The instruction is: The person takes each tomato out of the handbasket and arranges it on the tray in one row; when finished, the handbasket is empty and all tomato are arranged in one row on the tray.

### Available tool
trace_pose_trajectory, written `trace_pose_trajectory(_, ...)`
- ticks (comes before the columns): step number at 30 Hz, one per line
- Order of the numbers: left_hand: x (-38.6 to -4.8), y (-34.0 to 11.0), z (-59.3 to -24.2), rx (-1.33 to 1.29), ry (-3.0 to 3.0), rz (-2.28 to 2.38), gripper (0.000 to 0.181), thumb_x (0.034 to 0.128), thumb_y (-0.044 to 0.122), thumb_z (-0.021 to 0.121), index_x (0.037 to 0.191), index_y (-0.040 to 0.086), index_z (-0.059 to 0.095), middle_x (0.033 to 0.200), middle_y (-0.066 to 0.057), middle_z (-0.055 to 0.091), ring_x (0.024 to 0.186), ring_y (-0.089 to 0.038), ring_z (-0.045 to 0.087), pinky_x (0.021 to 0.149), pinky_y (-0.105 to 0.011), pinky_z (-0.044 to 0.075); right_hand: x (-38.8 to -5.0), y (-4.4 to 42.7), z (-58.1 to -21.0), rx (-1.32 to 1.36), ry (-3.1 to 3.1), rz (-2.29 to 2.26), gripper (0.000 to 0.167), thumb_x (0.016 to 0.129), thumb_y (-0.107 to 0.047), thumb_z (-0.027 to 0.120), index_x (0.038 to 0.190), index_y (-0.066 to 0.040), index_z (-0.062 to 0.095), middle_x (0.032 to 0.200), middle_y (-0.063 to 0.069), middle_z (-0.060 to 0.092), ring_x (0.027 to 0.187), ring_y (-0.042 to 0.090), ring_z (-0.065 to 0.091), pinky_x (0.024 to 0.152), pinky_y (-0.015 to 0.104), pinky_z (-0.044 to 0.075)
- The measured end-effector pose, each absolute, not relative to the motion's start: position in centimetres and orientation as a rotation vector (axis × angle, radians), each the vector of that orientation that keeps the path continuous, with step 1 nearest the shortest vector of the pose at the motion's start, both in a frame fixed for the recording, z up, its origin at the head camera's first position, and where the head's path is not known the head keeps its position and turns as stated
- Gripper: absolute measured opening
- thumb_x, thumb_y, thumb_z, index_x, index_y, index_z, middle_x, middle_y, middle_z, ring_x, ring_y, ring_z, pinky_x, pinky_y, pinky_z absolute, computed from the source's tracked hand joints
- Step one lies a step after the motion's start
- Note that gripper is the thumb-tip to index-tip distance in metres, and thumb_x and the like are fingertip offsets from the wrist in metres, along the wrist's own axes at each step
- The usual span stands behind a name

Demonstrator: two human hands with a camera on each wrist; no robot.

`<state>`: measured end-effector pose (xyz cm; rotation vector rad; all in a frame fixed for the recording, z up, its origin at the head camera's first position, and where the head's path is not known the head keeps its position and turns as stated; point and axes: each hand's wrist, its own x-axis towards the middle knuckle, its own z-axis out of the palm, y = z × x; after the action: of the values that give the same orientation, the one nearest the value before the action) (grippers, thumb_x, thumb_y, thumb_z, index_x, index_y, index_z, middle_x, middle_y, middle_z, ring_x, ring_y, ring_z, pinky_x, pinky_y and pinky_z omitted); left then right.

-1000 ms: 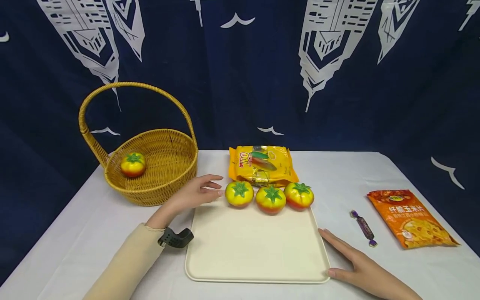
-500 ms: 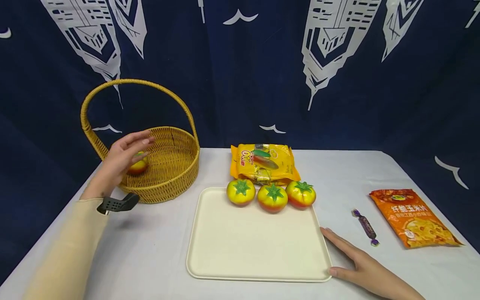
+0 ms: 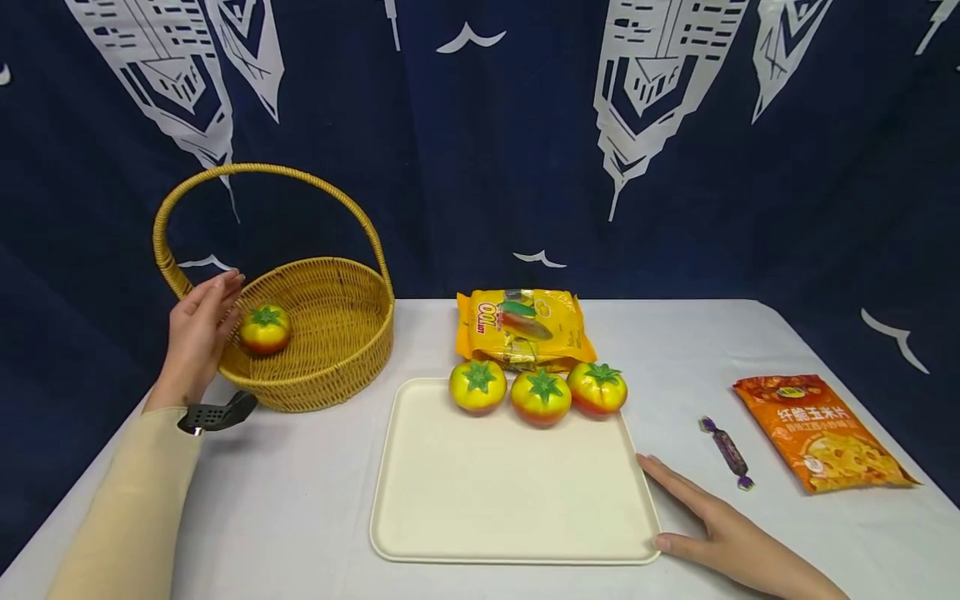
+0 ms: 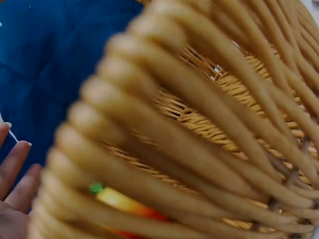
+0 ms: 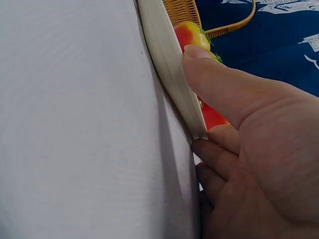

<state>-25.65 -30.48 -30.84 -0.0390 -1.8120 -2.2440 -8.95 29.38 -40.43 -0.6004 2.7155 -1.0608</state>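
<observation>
My left hand point(image 3: 197, 333) is at the left side of the wicker basket point(image 3: 341, 367), by the handle's base and the rim, its fingers loosely extended. The left wrist view shows fingers point(image 4: 20, 186) beyond the blurred basket rim point(image 4: 94, 107); whether they touch it I cannot tell. Inside the basket, at its left, sits a yellow-red tomato point(image 3: 265, 329) with green leaves. My right hand point(image 3: 720, 533) rests along the right edge of the cream tray point(image 3: 510, 500), with thumb and fingers extended and touching its rim. Three more tomatoes point(image 3: 542, 398) line the tray's far edge.
Behind the tomatoes lies a yellow mango-candy bag point(image 3: 525, 325). To the right of the tray are a purple-wrapped candy point(image 3: 726, 454) and an orange snack bag point(image 3: 825, 433). A dark blue printed curtain point(image 3: 480, 167) hangs behind the white table point(image 3: 300, 508).
My left hand has gone from the tray's far left corner to over the basket, then out to the basket's left side. The right hand stays at the tray's edge.
</observation>
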Motion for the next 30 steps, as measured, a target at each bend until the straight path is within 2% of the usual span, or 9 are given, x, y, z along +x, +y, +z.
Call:
trace_pose_trajectory(7,-25.8,-30.9,-31.3,-0.05,-1.852,-2.268,0.055,0.0916,0.032,0.059,0.138,0.008,0.044,0.138,-0.004,0.041,0.132,-0.016,0.028,0.107,-0.03,0.016,-8.8,29.4,-40.3,-0.561,2.729,-1.032,0.079,0.083,-0.044,0.065,0.149,-0.025,0.026,0.148,0.015,0.029,0.12,-0.018,0.013,0.091,0.006,0.018)
trace_pose_trajectory(11,-26.2,-31.2,-31.2,0.009,-2.069,-2.195,0.06,0.0898,0.033,0.061,0.141,0.008,0.041,0.136,-0.003,0.039,0.13,-0.017,0.028,0.107,-0.032,0.016,-8.6,29.4,-40.3,-0.559,2.72,-1.046,0.079,0.083,-0.043,0.066,0.149,-0.024,0.027,0.147,0.017,0.029,0.119,-0.021,0.011,0.091,0.005,0.017)
trace_pose_trajectory(14,-26.5,-31.2,-31.1,0.055,-2.315,-1.976,0.065,0.0922,0.041,0.055,0.144,0.008,0.034,0.139,-0.008,0.034,0.127,-0.022,0.029,0.107,-0.036,0.02,-8.6,29.2,-40.3,-0.572,2.738,-1.045,0.078,0.083,-0.042,0.067,0.148,-0.024,0.028,0.147,0.016,0.031,0.119,-0.021,0.012,0.091,0.006,0.017)
trace_pose_trajectory(19,-27.0,-31.0,-31.0,0.097,-2.552,-1.66,0.068,0.0955,0.049,0.043,0.146,0.006,0.029,0.143,-0.019,0.029,0.122,-0.032,0.032,0.104,-0.049,0.027,-8.7,29.0,-40.1,-0.556,2.788,-1.004,0.077,0.083,-0.044,0.066,0.148,-0.027,0.029,0.146,0.011,0.034,0.124,-0.01,0.02,0.093,0.012,0.025)
trace_pose_trajectory(26,-27.6,-31.0,-30.8,0.074,-2.703,-1.695,0.068,0.0989,0.042,0.039,0.149,0.003,0.016,0.15,-0.024,0.014,0.131,-0.041,0.018,0.105,-0.056,0.017,-8.9,29.2,-39.9,-0.555,2.766,-1.032,0.077,0.083,-0.042,0.067,0.148,-0.026,0.029,0.147,0.012,0.033,0.123,-0.013,0.018,0.092,0.01,0.023)
trace_pose_trajectory(30,-27.8,-30.9,-30.6,0.027,-2.792,-1.656,0.068,0.0996,0.039,0.04,0.149,0.002,0.011,0.15,-0.027,0.011,0.13,-0.044,0.017,0.104,-0.059,0.017,-9.0,29.3,-39.8,-0.519,2.722,-1.011,0.078,0.083,-0.045,0.065,0.149,-0.026,0.026,0.148,0.014,0.029,0.128,-0.004,0.02,0.092,0.011,0.024)
